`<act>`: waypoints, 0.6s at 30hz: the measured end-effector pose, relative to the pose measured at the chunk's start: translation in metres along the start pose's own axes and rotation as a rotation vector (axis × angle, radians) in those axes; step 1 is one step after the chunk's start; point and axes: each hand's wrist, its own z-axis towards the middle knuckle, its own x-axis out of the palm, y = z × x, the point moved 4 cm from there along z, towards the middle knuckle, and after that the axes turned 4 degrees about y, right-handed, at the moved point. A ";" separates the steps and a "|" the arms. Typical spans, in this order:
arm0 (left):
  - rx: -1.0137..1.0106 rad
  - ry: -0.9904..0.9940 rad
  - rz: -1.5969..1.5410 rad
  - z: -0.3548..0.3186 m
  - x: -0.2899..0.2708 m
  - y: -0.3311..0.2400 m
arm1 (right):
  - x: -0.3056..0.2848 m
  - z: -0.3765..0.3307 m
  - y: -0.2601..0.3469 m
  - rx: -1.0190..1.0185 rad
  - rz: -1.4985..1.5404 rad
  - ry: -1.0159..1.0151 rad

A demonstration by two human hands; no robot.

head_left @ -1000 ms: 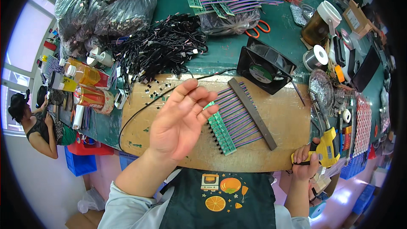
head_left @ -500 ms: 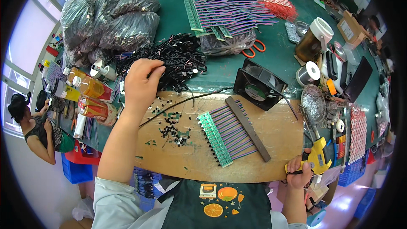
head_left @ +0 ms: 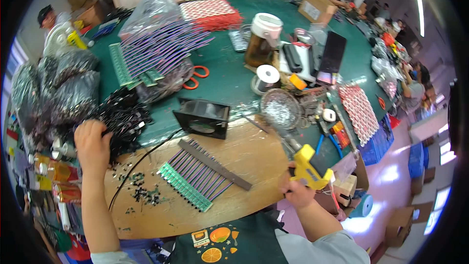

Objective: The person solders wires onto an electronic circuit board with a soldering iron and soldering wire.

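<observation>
Beside the heap of black cables (head_left: 124, 115), my left hand (head_left: 93, 149) has its fingers curled together; something dark shows at the fingertips, too small to make out. In my right hand (head_left: 297, 191) is a yellow soldering gun (head_left: 308, 166), held by its handle at the right edge of the wooden board (head_left: 254, 166). A strip of green circuit boards (head_left: 183, 186) with rows of purple and green wires lies on that board. Across the wires rests a grey bar (head_left: 215, 165). Small black parts (head_left: 144, 193) are scattered left of the strip.
A black fan (head_left: 202, 117) stands behind the bar, its cable running left. Further back are orange-handled scissors (head_left: 196, 78), more wired boards (head_left: 161, 49) and a lidded jug (head_left: 264, 39). A solder spool (head_left: 266, 78) and a metal dish (head_left: 280, 109) stand near the gun.
The view has swung to the right, so the table's contents appear further left. My left hand is lower beside the cable heap. The soldering gun is still in my right hand, now raised.
</observation>
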 end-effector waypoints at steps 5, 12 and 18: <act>-0.063 -0.011 -0.068 -0.025 -0.022 -0.010 | 0.041 0.015 -0.009 0.257 -0.261 0.325; 0.213 0.131 -0.296 -0.080 -0.057 -0.102 | 0.132 0.051 -0.008 -0.279 -0.494 0.565; 0.107 0.266 -0.438 -0.130 -0.046 -0.127 | 0.165 0.037 -0.033 -0.150 -0.486 0.679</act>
